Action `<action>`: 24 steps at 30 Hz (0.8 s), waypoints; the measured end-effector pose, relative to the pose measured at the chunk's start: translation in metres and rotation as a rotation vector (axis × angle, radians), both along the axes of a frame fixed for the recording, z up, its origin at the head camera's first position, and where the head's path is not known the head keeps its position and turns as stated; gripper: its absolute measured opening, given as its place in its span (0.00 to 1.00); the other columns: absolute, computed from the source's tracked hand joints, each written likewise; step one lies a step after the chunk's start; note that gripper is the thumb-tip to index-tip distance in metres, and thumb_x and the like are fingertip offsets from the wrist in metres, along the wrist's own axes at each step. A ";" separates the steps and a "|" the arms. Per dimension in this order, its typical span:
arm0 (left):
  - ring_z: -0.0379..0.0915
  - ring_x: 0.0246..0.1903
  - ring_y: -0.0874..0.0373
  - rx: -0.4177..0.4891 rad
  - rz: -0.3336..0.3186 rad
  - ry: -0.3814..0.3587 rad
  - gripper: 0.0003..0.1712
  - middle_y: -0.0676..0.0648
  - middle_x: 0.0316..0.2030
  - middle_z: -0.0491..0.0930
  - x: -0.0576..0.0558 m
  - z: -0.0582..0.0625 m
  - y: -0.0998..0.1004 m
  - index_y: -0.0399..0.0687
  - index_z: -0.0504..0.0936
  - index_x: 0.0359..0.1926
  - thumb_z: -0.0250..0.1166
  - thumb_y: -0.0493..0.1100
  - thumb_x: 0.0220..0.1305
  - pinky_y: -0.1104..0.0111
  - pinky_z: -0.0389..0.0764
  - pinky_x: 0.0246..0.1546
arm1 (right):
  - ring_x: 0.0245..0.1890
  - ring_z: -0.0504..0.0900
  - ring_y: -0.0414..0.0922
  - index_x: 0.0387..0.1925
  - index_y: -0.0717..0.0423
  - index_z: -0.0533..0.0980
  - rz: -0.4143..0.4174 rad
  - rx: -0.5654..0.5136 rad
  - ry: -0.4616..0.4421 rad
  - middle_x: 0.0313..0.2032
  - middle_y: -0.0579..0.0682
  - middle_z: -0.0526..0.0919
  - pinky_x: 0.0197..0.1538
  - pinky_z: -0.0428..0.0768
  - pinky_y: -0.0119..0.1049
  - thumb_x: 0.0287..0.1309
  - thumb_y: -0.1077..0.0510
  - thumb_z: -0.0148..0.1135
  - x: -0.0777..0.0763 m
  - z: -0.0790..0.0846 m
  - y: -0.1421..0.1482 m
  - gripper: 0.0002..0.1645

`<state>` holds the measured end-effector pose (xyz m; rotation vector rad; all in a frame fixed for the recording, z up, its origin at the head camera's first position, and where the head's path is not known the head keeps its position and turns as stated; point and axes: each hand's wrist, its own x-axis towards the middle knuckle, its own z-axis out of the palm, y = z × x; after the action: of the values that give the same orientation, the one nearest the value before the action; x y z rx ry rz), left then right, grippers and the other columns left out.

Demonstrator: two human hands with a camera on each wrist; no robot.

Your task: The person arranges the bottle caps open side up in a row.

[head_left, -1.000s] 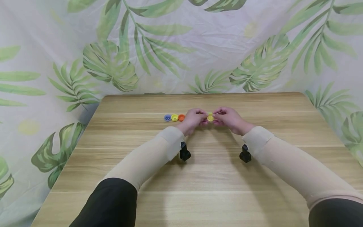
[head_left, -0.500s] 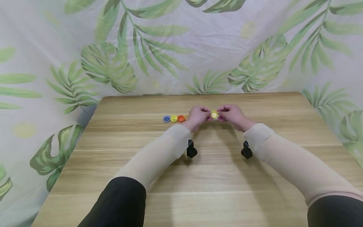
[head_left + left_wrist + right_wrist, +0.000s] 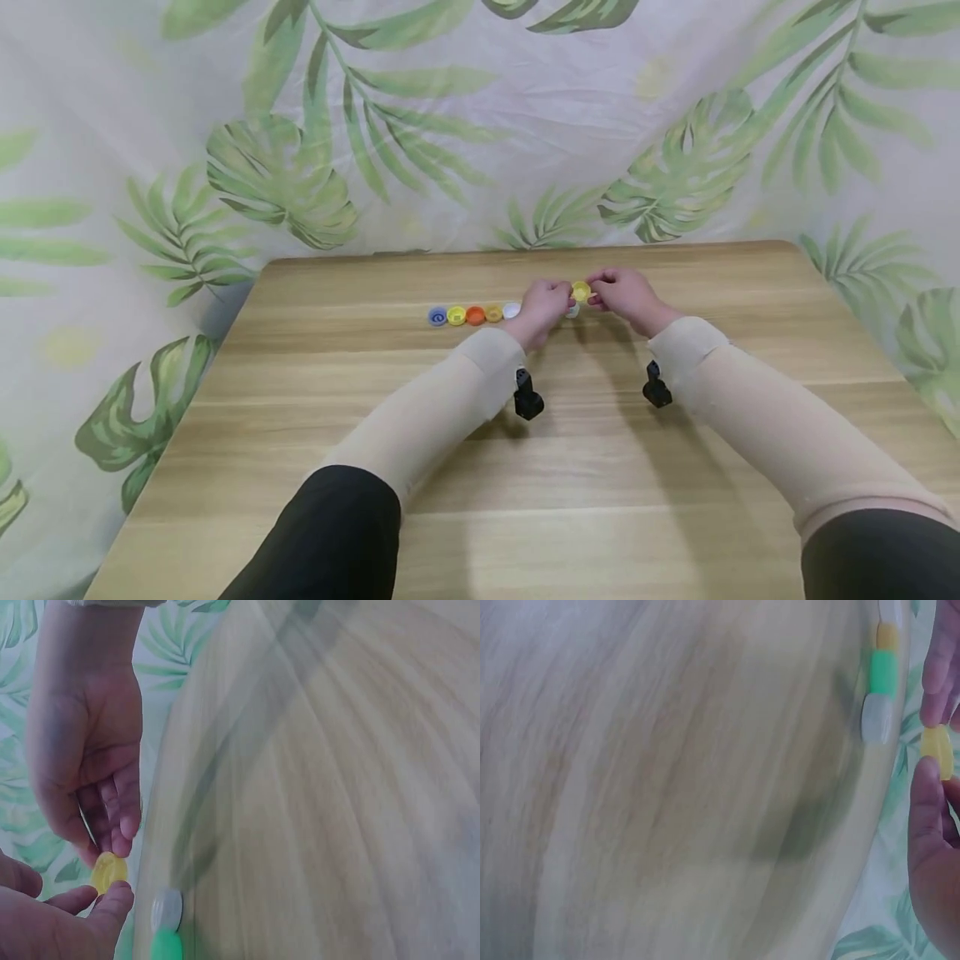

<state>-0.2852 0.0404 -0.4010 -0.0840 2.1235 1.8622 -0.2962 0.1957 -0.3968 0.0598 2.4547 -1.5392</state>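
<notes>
A small yellow bottle cap (image 3: 581, 291) is held above the far part of the table, between my two hands. My left hand (image 3: 546, 307) pinches it from the left. From the other side my right hand (image 3: 628, 296) pinches it with thumb and fingers. The right wrist view shows the right thumb (image 3: 925, 787) on the yellow cap's lower edge, with left fingertips at its upper edge. Below the hands, a whitish cap (image 3: 573, 311) lies on the table at the right end of a row, beside a green cap (image 3: 166, 943) that my left hand hides in the head view.
Left of my hands the row continues with a blue cap (image 3: 438, 316), a yellow one (image 3: 457, 315), an orange one (image 3: 475, 315), an amber one (image 3: 493, 313) and a white one (image 3: 512, 310). The wooden table (image 3: 360, 367) ends just behind, against a leaf-patterned cloth (image 3: 420, 125).
Both hands have moved right and slightly away with the yellow cap, the left hand more. The amber and white caps and the whitish end cap have come into view in the row.
</notes>
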 end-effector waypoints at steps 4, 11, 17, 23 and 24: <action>0.75 0.59 0.41 0.066 -0.005 -0.032 0.20 0.33 0.56 0.78 0.002 -0.003 0.007 0.24 0.75 0.57 0.48 0.39 0.80 0.57 0.75 0.63 | 0.37 0.82 0.37 0.64 0.79 0.69 0.014 0.010 -0.006 0.58 0.72 0.76 0.50 0.84 0.32 0.78 0.64 0.46 0.001 -0.002 0.004 0.24; 0.74 0.39 0.50 0.097 -0.007 -0.081 0.21 0.43 0.36 0.74 0.004 -0.004 0.020 0.25 0.75 0.57 0.49 0.41 0.79 0.63 0.74 0.46 | 0.34 0.80 0.37 0.63 0.82 0.68 0.029 0.035 -0.020 0.51 0.68 0.80 0.42 0.84 0.27 0.78 0.63 0.47 0.002 -0.005 0.015 0.24; 0.68 0.34 0.55 0.154 -0.035 -0.146 0.21 0.44 0.36 0.71 0.005 -0.004 0.028 0.27 0.74 0.59 0.50 0.42 0.79 0.65 0.71 0.41 | 0.30 0.80 0.38 0.58 0.82 0.72 0.063 0.074 -0.032 0.34 0.56 0.84 0.37 0.83 0.27 0.78 0.62 0.49 -0.003 -0.012 0.027 0.22; 0.74 0.53 0.44 0.208 -0.063 -0.212 0.24 0.32 0.57 0.74 0.004 -0.006 0.036 0.27 0.70 0.66 0.50 0.41 0.80 0.57 0.76 0.62 | 0.29 0.80 0.36 0.59 0.82 0.71 0.081 0.054 -0.075 0.32 0.54 0.84 0.37 0.83 0.26 0.77 0.63 0.48 -0.005 -0.016 0.033 0.23; 0.74 0.56 0.42 0.215 -0.061 -0.223 0.24 0.31 0.60 0.73 0.004 -0.006 0.037 0.27 0.69 0.67 0.49 0.41 0.81 0.56 0.75 0.64 | 0.29 0.80 0.36 0.60 0.82 0.71 0.081 0.050 -0.080 0.33 0.55 0.84 0.38 0.83 0.26 0.76 0.63 0.48 -0.005 -0.016 0.032 0.23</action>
<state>-0.2812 0.0774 -0.4075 -0.1682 1.7512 1.9335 -0.3008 0.2282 -0.4129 0.0295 2.4022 -1.4144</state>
